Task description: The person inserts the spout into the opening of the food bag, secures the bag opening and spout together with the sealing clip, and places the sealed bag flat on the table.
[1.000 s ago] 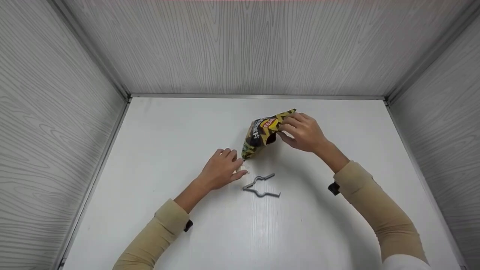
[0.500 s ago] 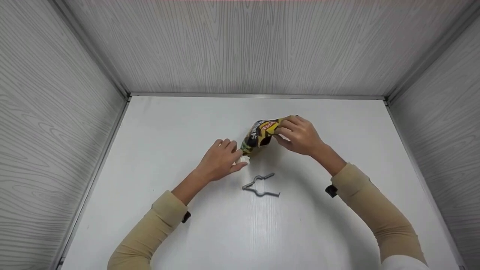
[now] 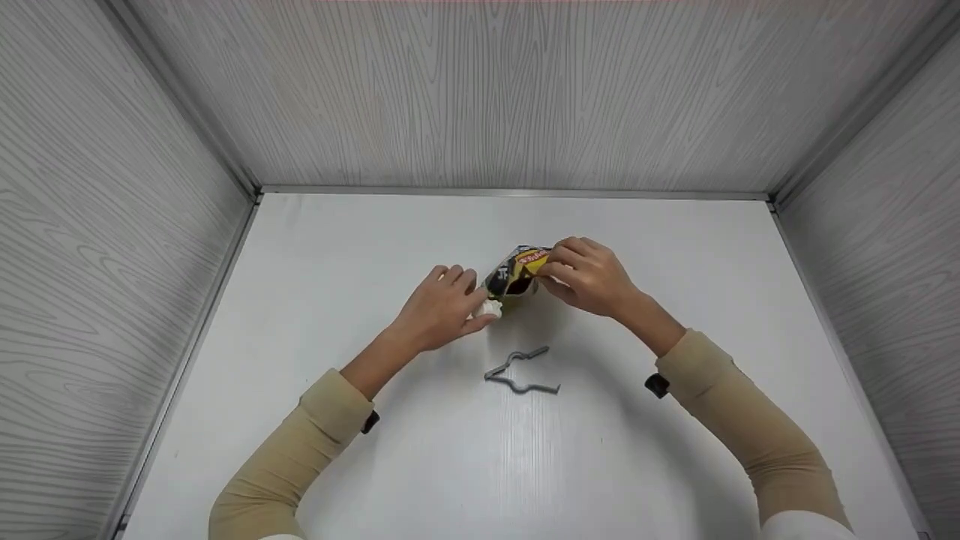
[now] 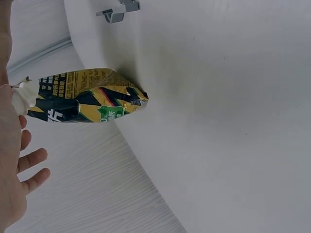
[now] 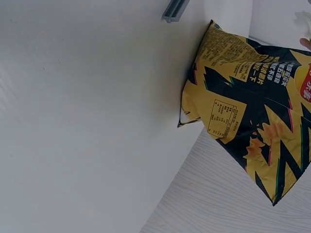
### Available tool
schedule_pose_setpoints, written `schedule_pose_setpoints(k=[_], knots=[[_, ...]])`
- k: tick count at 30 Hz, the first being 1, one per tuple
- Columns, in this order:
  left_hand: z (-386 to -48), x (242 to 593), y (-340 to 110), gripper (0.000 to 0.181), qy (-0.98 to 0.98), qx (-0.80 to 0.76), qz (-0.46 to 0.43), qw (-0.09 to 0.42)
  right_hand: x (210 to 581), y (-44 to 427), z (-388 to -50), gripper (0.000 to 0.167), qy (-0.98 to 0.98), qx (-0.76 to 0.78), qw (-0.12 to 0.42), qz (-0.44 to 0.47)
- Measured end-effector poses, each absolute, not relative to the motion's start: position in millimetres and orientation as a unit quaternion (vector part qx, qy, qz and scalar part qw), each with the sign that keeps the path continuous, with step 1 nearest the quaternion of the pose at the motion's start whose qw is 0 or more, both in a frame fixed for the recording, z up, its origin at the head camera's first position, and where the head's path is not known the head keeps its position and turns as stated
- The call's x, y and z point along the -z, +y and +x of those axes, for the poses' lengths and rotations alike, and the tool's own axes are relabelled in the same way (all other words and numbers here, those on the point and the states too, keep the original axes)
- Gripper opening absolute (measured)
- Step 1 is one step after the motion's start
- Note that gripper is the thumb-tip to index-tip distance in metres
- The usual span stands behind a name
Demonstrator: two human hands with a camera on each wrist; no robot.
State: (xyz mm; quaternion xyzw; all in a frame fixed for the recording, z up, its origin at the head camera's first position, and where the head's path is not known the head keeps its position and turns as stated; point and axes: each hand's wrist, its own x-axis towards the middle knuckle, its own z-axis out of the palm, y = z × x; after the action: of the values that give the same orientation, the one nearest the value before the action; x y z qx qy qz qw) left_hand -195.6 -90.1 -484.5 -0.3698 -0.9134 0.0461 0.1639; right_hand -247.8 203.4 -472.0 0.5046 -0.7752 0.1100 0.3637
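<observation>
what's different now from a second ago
The left hand has moved away from the person, taking the white piece along. The right hand, gripping the chip bag, has shifted slightly left and toward the person, drawing the bag's top with it. No new grip or release shows. The grey clip lies open where it was.

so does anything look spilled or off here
Nothing plainly stands out: no spill shows on the white tabletop. The chip bag is creased and the gray hinged clip lies spread open, neither odd in itself.

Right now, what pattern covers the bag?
The bag has jagged black and gold shapes, clearest in the right wrist view.
</observation>
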Motion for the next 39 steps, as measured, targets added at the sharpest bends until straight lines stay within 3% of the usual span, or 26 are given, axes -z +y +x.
schedule_pose_setpoints(k=[13,25,33,39], knots=[[-194.1,467.9,-82.8,0.051,-0.891,-0.044,-0.394,0.222,472.3,198.8,-244.3,0.019,-0.774,-0.117,0.364,0.505],[-195.2,455.6,-81.2,0.051,-0.885,-0.033,-0.397,0.242,474.0,197.3,-243.3,0.021,-0.766,-0.113,0.373,0.512],[-197.8,452.9,-80.6,0.051,-0.868,-0.059,-0.394,0.296,474.3,194.0,-239.6,0.026,-0.766,-0.117,0.373,0.510],[-197.4,454.7,-79.3,0.051,-0.870,-0.053,-0.388,0.300,475.2,192.8,-238.7,0.028,-0.763,-0.123,0.376,0.512]])
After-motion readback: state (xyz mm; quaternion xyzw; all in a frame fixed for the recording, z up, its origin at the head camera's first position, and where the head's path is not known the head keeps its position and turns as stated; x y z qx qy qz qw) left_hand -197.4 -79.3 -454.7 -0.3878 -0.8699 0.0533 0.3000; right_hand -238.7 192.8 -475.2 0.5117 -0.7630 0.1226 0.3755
